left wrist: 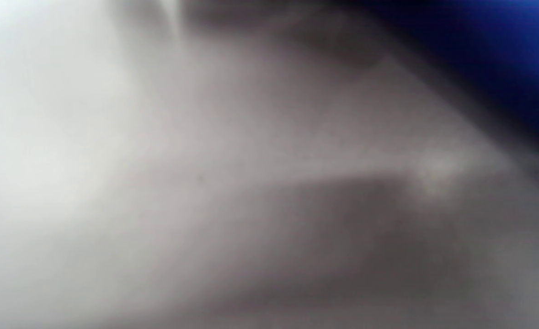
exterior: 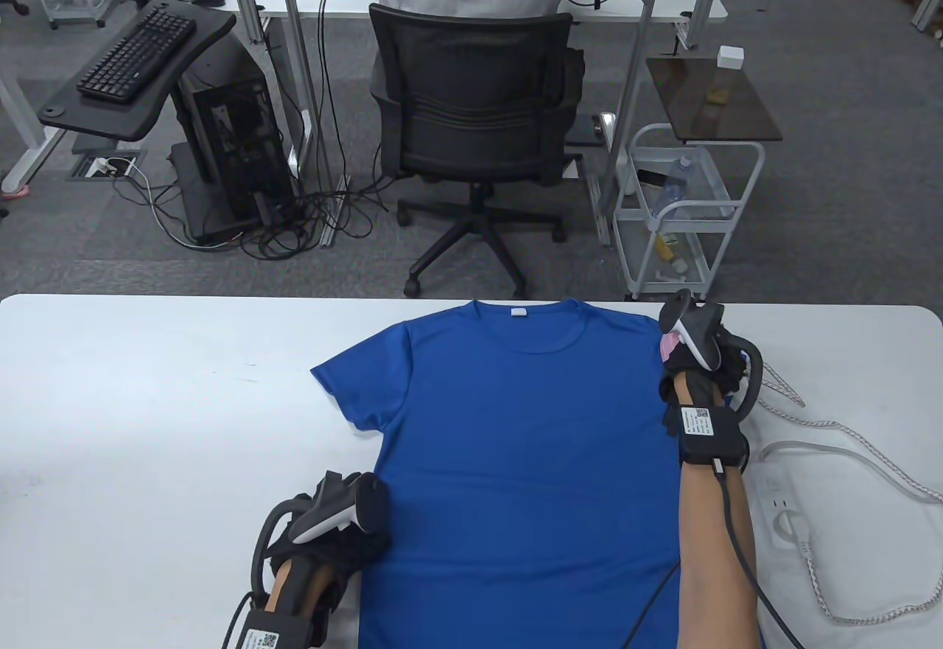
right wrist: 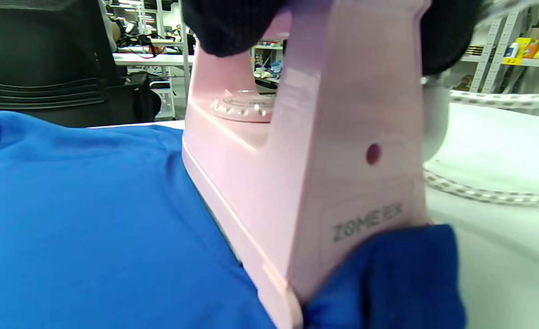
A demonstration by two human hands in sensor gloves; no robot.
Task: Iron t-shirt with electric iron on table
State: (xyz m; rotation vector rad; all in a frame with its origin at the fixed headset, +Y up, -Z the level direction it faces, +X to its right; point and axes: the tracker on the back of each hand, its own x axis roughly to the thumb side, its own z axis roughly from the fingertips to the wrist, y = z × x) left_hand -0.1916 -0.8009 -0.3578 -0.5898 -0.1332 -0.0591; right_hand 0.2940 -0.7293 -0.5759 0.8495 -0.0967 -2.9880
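T-shirt, blue, lies front-up and spread flat on the white table, collar toward the far edge and hem toward the person. Pink iron stands on the shirt's right shoulder and sleeve area, its soleplate on the fabric; in the right wrist view a fold of blue cloth is bunched against the iron's rear corner. Right hand curls around the iron's handle from above, fingers wrapped over the top. Left hand rests at the shirt's lower left edge near the hem; the tracker hides its fingers and the left wrist view is blurred, so whether it presses flat or pinches the cloth cannot be told. Braided cord runs from the iron across the table to a white power strip just beside the right forearm. For a clean pass, the bunched sleeve fold should probably be flattened first, the soleplate kept level, the stroke drawn along the fabric while the left hand holds the hem taut, and the cord kept off the shirt.
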